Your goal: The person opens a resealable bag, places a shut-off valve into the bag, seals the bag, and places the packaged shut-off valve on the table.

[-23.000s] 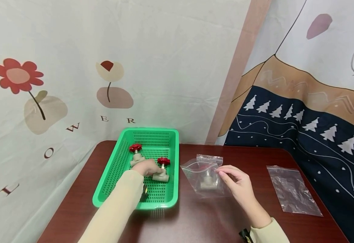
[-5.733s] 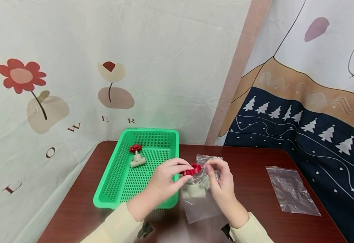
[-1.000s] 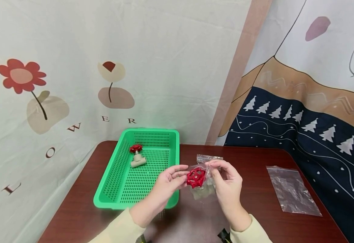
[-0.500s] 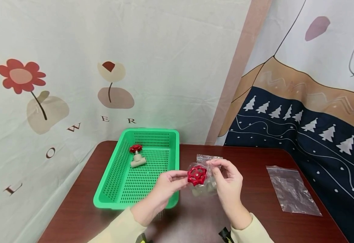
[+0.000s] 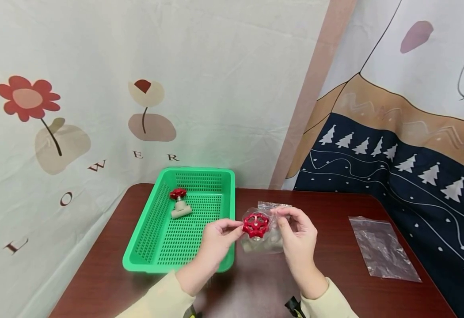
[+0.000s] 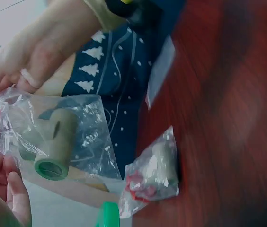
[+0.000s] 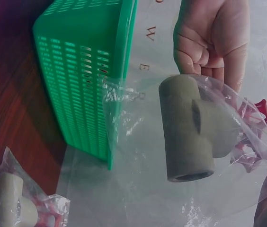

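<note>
A valve with a red handwheel (image 5: 256,224) and a grey-beige tee body (image 6: 57,142) hangs inside a clear zip bag (image 7: 138,142). The body sits low in the bag, the wheel up at its mouth. My left hand (image 5: 216,245) pinches the bag's mouth at its left side, fingertips right at the wheel's edge. At the opposite side, my right hand (image 5: 299,240) pinches the mouth between thumb and fingers. Behind them on the table lies another bagged valve (image 6: 152,172), largely hidden in the head view except for the bag's top strip (image 5: 272,205).
To the left stands a green perforated basket (image 5: 130,260), one unbagged valve (image 5: 181,208) with a red wheel lying in it. A flat zip bag (image 5: 385,249) rests on the right of the dark red-brown table (image 5: 335,207). A printed cloth (image 5: 224,88) hangs behind the table.
Earlier the left hand gripped this valve in the basket, then its red wheel at the bag. Over the last second the wheel has turned to face the head camera and shifted slightly up.
</note>
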`<action>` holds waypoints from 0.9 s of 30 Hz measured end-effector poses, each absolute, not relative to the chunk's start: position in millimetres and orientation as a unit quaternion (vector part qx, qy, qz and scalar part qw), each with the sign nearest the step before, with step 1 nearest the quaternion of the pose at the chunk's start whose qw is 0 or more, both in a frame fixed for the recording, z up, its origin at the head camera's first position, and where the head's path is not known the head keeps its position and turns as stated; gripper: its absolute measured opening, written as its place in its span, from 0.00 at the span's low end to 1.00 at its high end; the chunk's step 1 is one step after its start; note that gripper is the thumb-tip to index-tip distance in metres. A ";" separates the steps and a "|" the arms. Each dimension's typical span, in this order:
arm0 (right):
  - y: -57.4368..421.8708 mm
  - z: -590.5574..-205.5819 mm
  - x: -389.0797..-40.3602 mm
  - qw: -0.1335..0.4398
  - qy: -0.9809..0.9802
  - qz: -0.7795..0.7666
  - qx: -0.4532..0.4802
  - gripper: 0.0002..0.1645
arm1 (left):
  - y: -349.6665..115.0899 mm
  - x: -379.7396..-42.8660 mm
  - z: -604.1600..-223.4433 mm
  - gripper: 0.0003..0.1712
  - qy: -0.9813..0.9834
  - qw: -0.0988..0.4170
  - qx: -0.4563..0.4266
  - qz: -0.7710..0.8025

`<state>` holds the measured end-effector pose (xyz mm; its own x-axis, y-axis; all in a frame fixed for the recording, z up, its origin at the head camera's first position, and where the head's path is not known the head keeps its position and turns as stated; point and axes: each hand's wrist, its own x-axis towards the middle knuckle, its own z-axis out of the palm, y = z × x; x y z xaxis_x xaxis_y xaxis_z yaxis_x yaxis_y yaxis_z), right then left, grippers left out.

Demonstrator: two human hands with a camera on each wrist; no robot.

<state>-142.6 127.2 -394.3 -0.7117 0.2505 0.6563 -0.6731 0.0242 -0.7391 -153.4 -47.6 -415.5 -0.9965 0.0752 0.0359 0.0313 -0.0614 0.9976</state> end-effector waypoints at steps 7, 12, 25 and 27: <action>129.2 -393.4 -143.6 0.324 -0.662 0.667 0.109 0.06 | -51.2 -151.9 -414.2 0.05 0.785 -0.135 0.150 0.585; 128.5 -385.4 -142.7 0.321 -0.686 0.649 0.078 0.05 | -53.9 -151.8 -412.7 0.05 0.795 -0.192 0.211 0.536; 136.7 -396.8 -150.1 0.226 -0.743 0.628 0.056 0.11 | -51.8 -152.2 -411.6 0.02 0.752 -0.106 0.171 0.627; 137.3 -397.3 -151.1 0.217 -0.749 0.624 0.054 0.10 | -52.4 -152.8 -411.5 0.03 0.746 -0.099 0.167 0.636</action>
<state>-151.1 137.3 -397.3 -0.9001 0.1892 0.3924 -0.3516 0.2161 -0.9108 -152.8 -52.4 -411.5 -0.9242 0.1234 0.3615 0.3765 0.1340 0.9167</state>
